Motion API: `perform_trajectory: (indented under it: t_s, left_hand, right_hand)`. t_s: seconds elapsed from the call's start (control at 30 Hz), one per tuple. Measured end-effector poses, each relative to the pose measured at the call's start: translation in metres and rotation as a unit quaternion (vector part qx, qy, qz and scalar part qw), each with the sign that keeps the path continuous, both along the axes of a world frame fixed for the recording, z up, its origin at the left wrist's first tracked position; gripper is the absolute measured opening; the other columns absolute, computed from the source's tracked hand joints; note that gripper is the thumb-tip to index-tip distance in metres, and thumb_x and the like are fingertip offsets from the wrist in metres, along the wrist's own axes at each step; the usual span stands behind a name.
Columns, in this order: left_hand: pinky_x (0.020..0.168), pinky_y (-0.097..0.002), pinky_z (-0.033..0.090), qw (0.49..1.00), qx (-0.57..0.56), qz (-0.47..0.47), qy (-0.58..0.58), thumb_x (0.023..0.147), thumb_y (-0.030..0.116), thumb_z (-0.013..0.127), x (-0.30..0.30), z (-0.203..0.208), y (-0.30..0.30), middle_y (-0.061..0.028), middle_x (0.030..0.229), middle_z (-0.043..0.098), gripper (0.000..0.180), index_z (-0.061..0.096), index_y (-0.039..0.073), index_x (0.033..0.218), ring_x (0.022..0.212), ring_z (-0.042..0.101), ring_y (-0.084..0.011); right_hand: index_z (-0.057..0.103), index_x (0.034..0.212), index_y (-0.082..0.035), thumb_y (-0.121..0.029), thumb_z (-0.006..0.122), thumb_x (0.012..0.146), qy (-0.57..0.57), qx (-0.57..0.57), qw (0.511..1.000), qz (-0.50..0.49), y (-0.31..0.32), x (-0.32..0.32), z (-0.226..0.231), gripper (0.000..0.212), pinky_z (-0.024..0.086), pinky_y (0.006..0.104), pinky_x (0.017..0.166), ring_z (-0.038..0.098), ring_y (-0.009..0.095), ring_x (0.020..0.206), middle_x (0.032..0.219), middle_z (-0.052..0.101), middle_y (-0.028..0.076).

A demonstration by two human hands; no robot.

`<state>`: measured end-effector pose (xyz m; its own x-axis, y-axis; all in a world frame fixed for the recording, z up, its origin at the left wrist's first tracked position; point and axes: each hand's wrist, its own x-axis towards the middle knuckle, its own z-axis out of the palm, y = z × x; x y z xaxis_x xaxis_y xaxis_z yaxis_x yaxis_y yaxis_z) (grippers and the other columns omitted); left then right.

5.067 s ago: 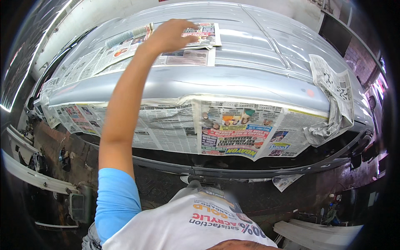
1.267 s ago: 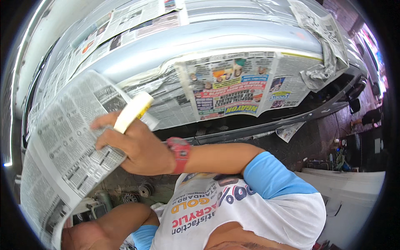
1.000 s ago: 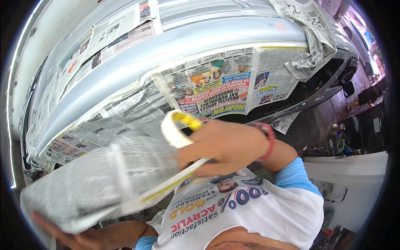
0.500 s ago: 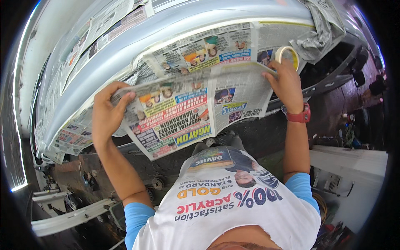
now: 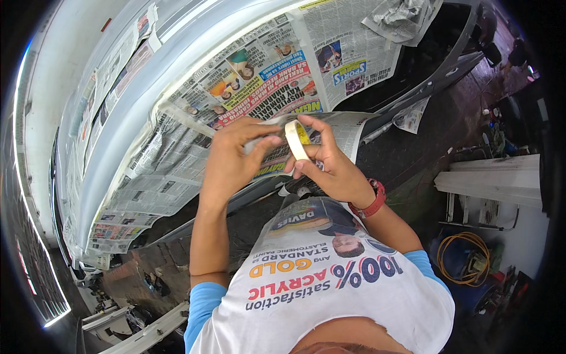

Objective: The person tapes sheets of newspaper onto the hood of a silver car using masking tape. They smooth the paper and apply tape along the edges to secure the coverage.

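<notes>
My right hand (image 5: 338, 172) grips a roll of cream masking tape (image 5: 294, 142), thumb and fingers around its ring. Close on its left, my left hand (image 5: 229, 160) has thumb and fingertips drawn together. What sits between those fingertips, perhaps the tape's end, I cannot make out. Both hands are in front of a newspaper sheet (image 5: 359, 44) that hangs along the lower edge of a grey car body (image 5: 138, 109). A lower part of the newspaper (image 5: 348, 124) curls outward behind the tape roll.
More newspaper (image 5: 159, 171) covers the car side at the left, and crumpled newspaper (image 5: 404, 20) sits at the upper right. A loose newspaper piece (image 5: 411, 115) hangs farther right. A coiled orange hose (image 5: 464, 259) and a long white panel (image 5: 495, 177) are at the right.
The newspaper sheet my hands were holding up now hangs against the car. Both hands have come together at the middle, and the tape roll has moved left and down with my right hand.
</notes>
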<state>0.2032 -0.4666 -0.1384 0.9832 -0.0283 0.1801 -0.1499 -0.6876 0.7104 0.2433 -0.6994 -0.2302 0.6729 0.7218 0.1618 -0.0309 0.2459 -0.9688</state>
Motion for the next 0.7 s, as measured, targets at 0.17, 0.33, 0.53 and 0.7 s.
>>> perform_trajectory:
  t_s: [0.17,0.33,0.53,0.7]
  left_hand:
    - [0.092,-0.0371,0.056,0.999,-0.029,-0.007,0.024,0.089,0.009,0.091,0.004,-0.013,-0.014,-0.0141,0.108,0.080,0.027,0.084,-0.001,0.113,0.100,0.076,-0.0274]
    - [0.086,-0.0386,0.058,0.999,-0.031,-0.015,0.022,0.091,0.006,0.087,0.004,-0.030,-0.008,-0.0139,0.101,0.079,0.015,0.080,-0.002,0.102,0.095,0.078,-0.0316]
    - [0.082,-0.0384,0.058,0.992,0.121,-0.013,-0.027,0.092,0.002,0.084,-0.005,-0.034,-0.020,-0.0169,0.103,0.078,0.014,0.079,0.001,0.105,0.095,0.078,-0.0359]
    - [0.083,-0.0361,0.058,0.991,0.015,0.107,0.074,0.088,0.000,0.088,-0.001,-0.023,-0.009,-0.0169,0.099,0.082,0.030,0.079,0.004,0.117,0.091,0.082,-0.0280]
  right_hand:
    - [0.017,0.172,-0.004,-0.013,0.060,0.116,-0.023,-0.063,0.998,-0.009,-0.003,-0.006,0.003,0.071,0.055,0.0326,0.086,0.069,0.013,0.086,0.105,0.079,0.011]
    - [0.030,0.160,-0.002,-0.012,0.061,0.113,-0.099,-0.082,0.990,-0.057,0.003,-0.011,-0.012,0.057,0.057,0.0401,0.082,0.077,0.031,0.084,0.088,0.078,0.013]
    - [0.055,0.122,-0.006,-0.014,0.062,0.112,-0.026,-0.203,0.977,-0.056,0.013,0.016,-0.032,0.015,0.054,0.0494,0.067,0.076,0.038,0.073,0.073,0.071,0.016]
    - [0.058,0.112,-0.008,-0.018,0.066,0.110,-0.085,-0.212,0.959,-0.165,0.003,0.020,-0.060,0.013,0.049,0.0549,0.065,0.071,0.045,0.071,0.072,0.067,0.020]
